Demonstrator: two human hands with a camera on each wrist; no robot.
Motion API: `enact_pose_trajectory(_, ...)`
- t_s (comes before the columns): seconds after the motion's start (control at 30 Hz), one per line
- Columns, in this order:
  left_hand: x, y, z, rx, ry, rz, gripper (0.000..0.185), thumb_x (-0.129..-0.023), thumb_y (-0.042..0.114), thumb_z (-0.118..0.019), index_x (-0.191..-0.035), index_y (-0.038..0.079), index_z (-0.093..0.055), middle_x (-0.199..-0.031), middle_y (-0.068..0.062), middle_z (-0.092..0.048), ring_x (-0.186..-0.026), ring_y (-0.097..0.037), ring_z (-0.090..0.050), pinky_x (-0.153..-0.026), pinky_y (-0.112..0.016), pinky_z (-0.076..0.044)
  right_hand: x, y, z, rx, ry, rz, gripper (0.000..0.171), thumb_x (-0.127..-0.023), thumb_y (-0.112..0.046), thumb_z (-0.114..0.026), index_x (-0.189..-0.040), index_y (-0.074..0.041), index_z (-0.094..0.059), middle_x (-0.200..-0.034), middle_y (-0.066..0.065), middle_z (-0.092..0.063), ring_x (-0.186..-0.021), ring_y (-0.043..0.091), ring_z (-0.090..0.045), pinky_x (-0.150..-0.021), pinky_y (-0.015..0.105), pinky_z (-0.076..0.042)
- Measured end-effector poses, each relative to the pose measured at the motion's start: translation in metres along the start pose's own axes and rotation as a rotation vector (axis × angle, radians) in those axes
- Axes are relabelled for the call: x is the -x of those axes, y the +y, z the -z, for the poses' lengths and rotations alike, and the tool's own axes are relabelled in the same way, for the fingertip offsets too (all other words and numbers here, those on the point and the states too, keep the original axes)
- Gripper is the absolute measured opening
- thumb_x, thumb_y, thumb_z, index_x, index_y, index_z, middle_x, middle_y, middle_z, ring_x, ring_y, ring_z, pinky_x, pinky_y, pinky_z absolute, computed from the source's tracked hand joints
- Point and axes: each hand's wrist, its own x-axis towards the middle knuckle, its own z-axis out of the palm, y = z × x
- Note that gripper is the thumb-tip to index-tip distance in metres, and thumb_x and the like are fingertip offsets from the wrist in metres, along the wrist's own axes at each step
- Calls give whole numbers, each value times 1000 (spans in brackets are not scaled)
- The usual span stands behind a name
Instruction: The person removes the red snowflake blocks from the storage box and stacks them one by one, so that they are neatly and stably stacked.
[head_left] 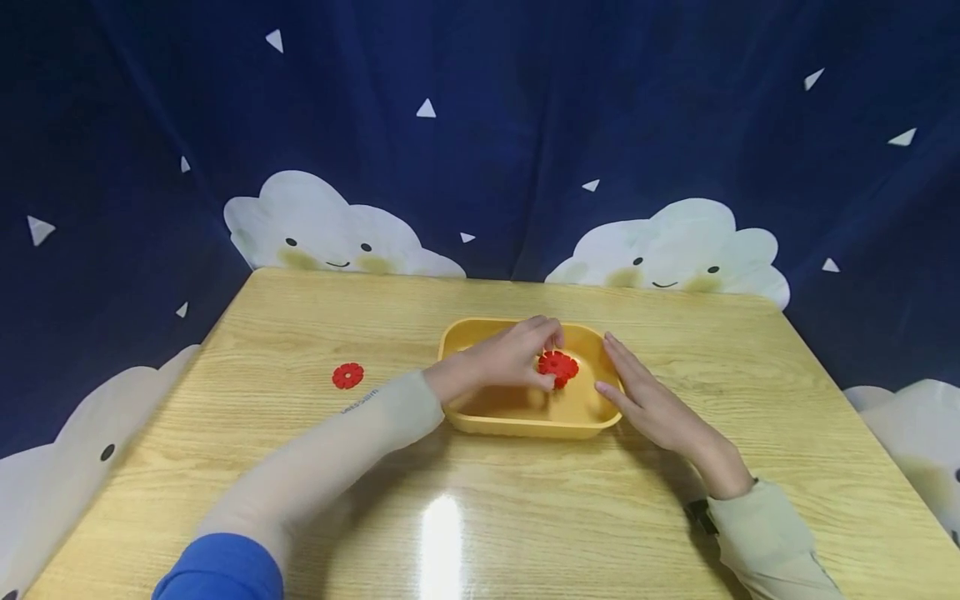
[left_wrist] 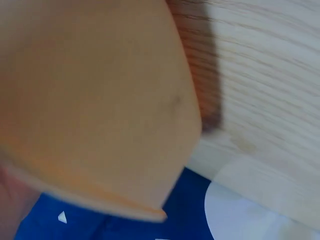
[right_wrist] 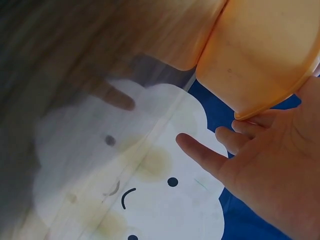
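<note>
A yellow plastic basin (head_left: 517,429) sits on the wooden table. My left hand (head_left: 517,354) reaches over its left side, fingers and thumb curled round red flower-shaped discs (head_left: 558,367) in the basin's right half. Only a sliver of the left hand shows in the left wrist view, beside the basin's wall (left_wrist: 105,110). At the right rim rests my right hand (head_left: 660,408), its fingers extended along the edge. The right wrist view shows that hand (right_wrist: 270,150) with fingers spread beside the basin's outer wall (right_wrist: 250,60).
Another red flower-shaped disc (head_left: 348,376) lies flat on the table (head_left: 300,325), left of the basin. Behind the table's far edge hangs a dark blue curtain (head_left: 510,125) printed with white clouds and triangles.
</note>
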Motion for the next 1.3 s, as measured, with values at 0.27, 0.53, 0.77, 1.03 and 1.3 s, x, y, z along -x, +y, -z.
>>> enact_pose_trajectory(0.27,29,-5,22,47,74,43,40,-69,18,-75,-99,5,-52,-93,-3,-53,-83,-15,-52,-73,-17,-44,1,2,0,6,2,-11,70,-94,-45,-42,-148,-16,-8,-153,-6,-1,-139,22,-7,-108,51,-16)
enact_pose_trajectory(0.53,67,-12,45,43,174,72,39,-67,15,-74,-98,5,-53,-92,-2,-54,-82,-14,-53,-74,-22,-48,1,1,-1,0,-10,-9,70,-95,-45,-41,-148,-18,-5,-153,-7,1,-139,21,-5,-109,50,-15)
enact_pose_trajectory(0.77,112,-25,73,10,248,155,40,-66,15,-73,-98,6,-52,-94,-3,-54,-83,-15,-55,-74,-26,-49,0,-1,0,10,-14,-9,68,-95,-46,-40,-147,-24,-2,-153,-8,2,-139,21,-5,-109,48,-15)
enact_pose_trajectory(1.03,165,-52,94,-44,316,277,36,-67,13,-73,-96,6,-53,-91,-2,-54,-81,-15,-54,-72,-30,-49,0,-2,1,16,-15,-11,69,-95,-46,-40,-147,-26,-1,-152,-9,2,-139,20,-5,-109,48,-14)
enact_pose_trajectory(1.3,207,-88,87,-53,255,408,37,-67,10,-76,-96,3,-53,-90,-7,-53,-81,-21,-53,-71,-36,-49,1,0,0,11,-9,-11,69,-95,-45,-41,-148,-23,-2,-152,-9,2,-139,20,-5,-109,48,-14)
